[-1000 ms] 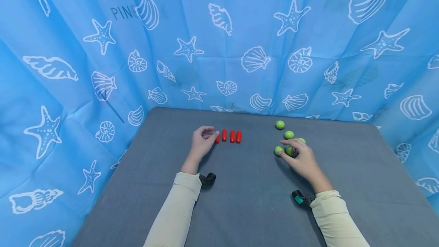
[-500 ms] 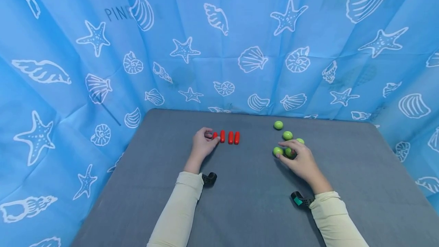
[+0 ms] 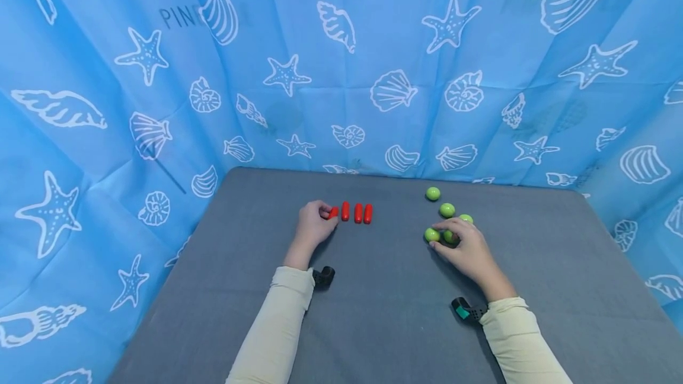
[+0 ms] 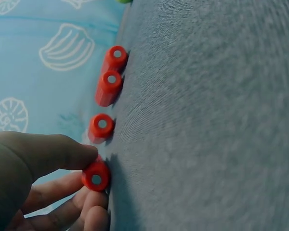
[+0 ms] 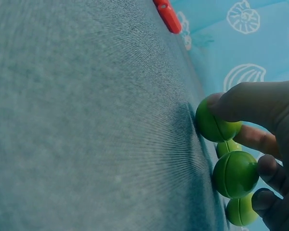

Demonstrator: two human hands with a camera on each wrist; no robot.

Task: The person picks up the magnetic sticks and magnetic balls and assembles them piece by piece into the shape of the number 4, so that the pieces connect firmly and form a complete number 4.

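Note:
At the left end of a row of red plastic cylinders [image 3: 358,213], my left hand [image 3: 315,225] pinches the endmost red cylinder [image 4: 96,177] between thumb and fingers. A pale round spot marks the end of each cylinder in the left wrist view. To the right, my right hand [image 3: 471,249] has its thumb and index finger around a glossy green ball [image 5: 214,124] with a seam line. Its other fingers lie close to a second green ball [image 5: 236,174]. In the head view the hand partly hides the balls behind it.
More green balls [image 3: 447,210] lie behind my right hand, the farthest green ball [image 3: 433,194] near the table's back edge. The grey cloth-covered table [image 3: 384,307] meets a blue seashell-print curtain [image 3: 341,64]. Black wrist cameras [image 3: 323,277] sit below both hands.
My left thumb and fingers have closed on the endmost red cylinder, which now tilts slightly. The right hand has stayed nearly still at the green ball. The head view has shifted a little.

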